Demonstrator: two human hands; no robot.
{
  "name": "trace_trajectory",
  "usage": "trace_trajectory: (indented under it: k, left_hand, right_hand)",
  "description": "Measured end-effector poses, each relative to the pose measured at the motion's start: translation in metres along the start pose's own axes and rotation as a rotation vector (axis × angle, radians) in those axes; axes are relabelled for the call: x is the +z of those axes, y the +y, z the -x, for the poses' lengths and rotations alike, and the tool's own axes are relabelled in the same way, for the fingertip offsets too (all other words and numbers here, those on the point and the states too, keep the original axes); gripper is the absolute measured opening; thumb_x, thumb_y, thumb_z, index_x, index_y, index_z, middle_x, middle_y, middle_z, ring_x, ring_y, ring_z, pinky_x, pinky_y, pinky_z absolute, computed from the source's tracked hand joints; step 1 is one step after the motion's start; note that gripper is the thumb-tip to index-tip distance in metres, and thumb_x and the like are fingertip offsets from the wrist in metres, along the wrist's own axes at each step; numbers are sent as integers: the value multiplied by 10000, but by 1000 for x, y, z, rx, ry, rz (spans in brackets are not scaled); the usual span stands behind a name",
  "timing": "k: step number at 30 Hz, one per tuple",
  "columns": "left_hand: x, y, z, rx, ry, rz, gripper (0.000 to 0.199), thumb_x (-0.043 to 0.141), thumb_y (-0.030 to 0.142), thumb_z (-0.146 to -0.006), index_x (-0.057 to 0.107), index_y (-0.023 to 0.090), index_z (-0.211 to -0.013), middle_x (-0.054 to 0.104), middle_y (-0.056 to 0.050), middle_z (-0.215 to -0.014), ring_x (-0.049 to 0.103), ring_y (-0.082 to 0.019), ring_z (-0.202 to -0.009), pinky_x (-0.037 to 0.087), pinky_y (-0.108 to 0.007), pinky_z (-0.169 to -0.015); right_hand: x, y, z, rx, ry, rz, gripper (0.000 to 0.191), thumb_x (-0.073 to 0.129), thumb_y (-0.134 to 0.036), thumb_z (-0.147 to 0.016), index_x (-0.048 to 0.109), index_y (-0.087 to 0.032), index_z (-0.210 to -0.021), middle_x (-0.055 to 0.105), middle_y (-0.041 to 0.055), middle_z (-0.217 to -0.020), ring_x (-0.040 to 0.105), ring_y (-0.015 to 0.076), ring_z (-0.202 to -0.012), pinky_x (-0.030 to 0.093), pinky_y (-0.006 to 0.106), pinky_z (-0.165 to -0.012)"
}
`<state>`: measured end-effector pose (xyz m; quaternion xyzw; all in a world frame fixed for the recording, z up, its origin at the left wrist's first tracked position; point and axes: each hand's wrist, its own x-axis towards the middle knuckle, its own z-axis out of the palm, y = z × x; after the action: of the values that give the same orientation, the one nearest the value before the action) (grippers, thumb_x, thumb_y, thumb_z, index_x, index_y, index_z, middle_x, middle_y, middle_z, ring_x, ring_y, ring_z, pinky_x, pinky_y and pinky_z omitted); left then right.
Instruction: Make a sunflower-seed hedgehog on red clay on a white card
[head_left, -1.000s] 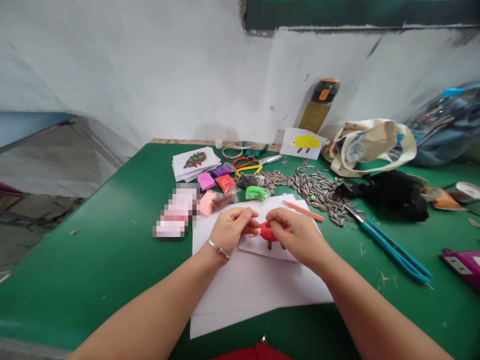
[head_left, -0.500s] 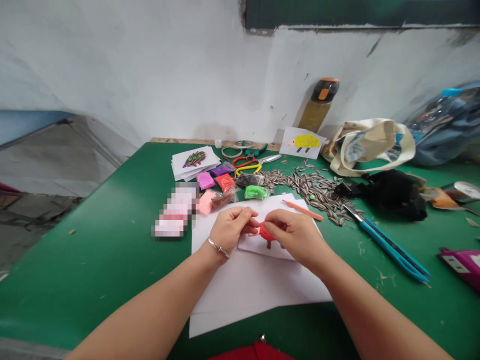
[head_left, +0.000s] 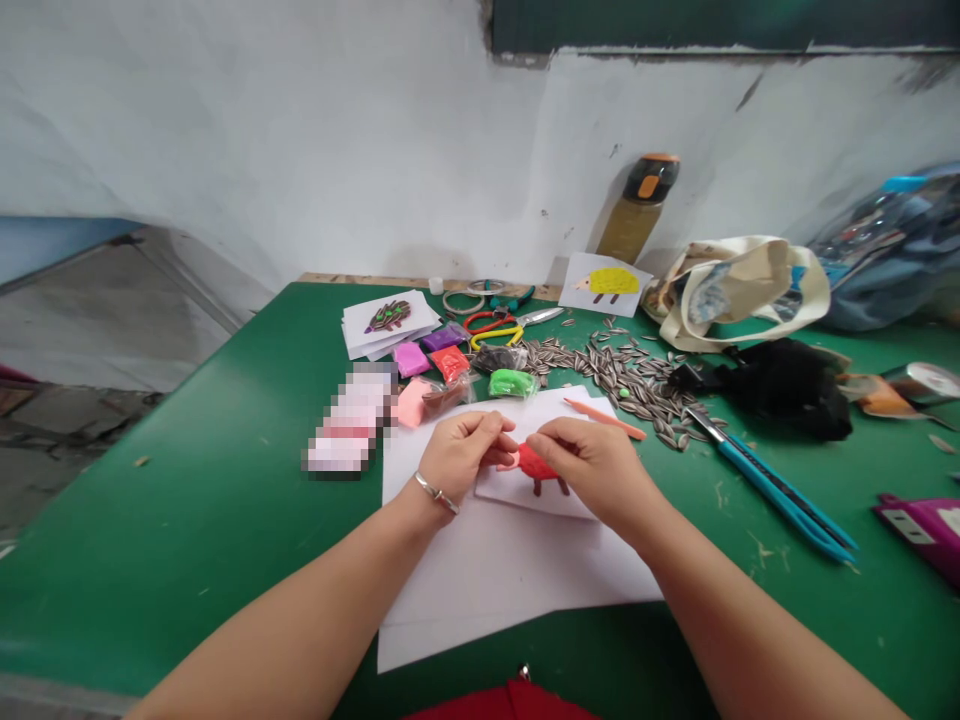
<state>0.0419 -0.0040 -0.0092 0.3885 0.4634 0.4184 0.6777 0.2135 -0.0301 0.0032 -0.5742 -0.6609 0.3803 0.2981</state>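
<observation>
My two hands, left (head_left: 470,452) and right (head_left: 589,462), are over the red animal picture (head_left: 541,465), near the tabletop's front edge; what the fingers grasp, I cannot tell.

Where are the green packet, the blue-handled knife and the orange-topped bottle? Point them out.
Green packet (head_left: 512,383): head view, its middle.
Blue-handled knife (head_left: 744,462): head view, on the handle.
Orange-topped bottle (head_left: 628,230): head view, body below the cap.

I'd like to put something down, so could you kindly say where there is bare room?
The table is largely bare left of the blurred item, and in a smaller patch between the blue cutter and purple item. It is crowded behind the white paper, with packets, scissors and seeds.
</observation>
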Motion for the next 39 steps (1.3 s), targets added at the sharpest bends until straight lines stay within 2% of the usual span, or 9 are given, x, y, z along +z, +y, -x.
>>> trace_trajectory:
  k: [4, 11, 14, 18, 21, 26, 34, 36, 39]
  left_hand:
    - [0, 0, 0, -5, 0, 10, 369, 741, 469, -687, 682, 117, -778, 684, -52, -638, 640, -139, -555, 517, -254, -576]
    - [0, 1, 1, -11, -2, 19, 386, 752, 474, -668, 676, 110, -773, 681, -41, -626, 638, -128, -539, 517, -237, -569]
    - [0, 1, 1, -7, -4, 12, 403, 751, 485, -665, 678, 106, -782, 681, -38, -630, 638, -122, -538, 520, -230, -573]
    - [-1, 0, 0, -6, -8, 3, 417, 749, 500, -664, 677, 106, -784, 683, -36, -639, 637, -118, -537, 521, -226, -575]
    - [-1, -1, -1, -9, -10, -2, 420, 747, 504, -665, 678, 108, -789, 687, -41, -647, 642, -122, -549, 520, -229, -581]
    - [-1, 0, 0, -10, -9, -2, 425, 751, 506, -656, 681, 107, -786, 684, -41, -639, 639, -121, -542, 508, -224, -563]
    - [-1, 1, 0, -4, -8, -1, 437, 758, 514, -643, 681, 105, -780, 682, -40, -636, 637, -124, -537, 517, -235, -572]
    - [-1, 1, 0, -1, -9, -5, 426, 752, 506, -656, 683, 106, -784, 681, -39, -636, 637, -124, -540, 517, -235, -573]
    - [-1, 1, 1, 4, -8, -12, 405, 743, 493, -675, 685, 109, -787, 681, -39, -640, 636, -123, -544, 519, -238, -579]
  right_hand:
    - [-1, 3, -1, -22, 51, 50, 171, 472, -270, -856, 628, -219, -808, 648, -9, -670, 580, 136, -575, 413, 256, -552]
    - [1, 5, -3, -9, 62, 93, 243, 399, -243, -884, 613, -222, -998, 691, 17, -918, 567, 101, -567, 422, 252, -586]
    - [1, 3, -2, -19, 59, 119, 209, 422, -272, -890, 620, -211, -863, 678, -4, -775, 537, 99, -537, 395, 246, -559]
    - [-1, 0, -2, -24, -11, 115, 320, 453, -330, -893, 562, -197, -623, 597, -32, -542, 517, 103, -506, 366, 236, -524]
    - [-1, -1, -1, 0, -17, 91, 273, 500, -332, -872, 601, -205, -652, 624, -37, -550, 529, 103, -494, 374, 234, -512]
    - [1, 0, -1, -10, -15, 45, 155, 503, -239, -855, 606, -216, -741, 665, -41, -650, 587, 108, -565, 409, 229, -540]
    - [-3, -2, -2, -100, -13, 161, 350, 450, -243, -882, 523, -194, -544, 613, -43, -561, 557, 108, -570, 409, 258, -609]
    - [-2, -1, -2, -85, -7, 154, 296, 441, -208, -871, 549, -200, -595, 606, -53, -549, 553, 104, -543, 402, 250, -579]
    - [0, 2, -1, -43, 15, 138, 211, 433, -190, -860, 624, -218, -774, 625, -55, -586, 551, 100, -503, 393, 241, -532]
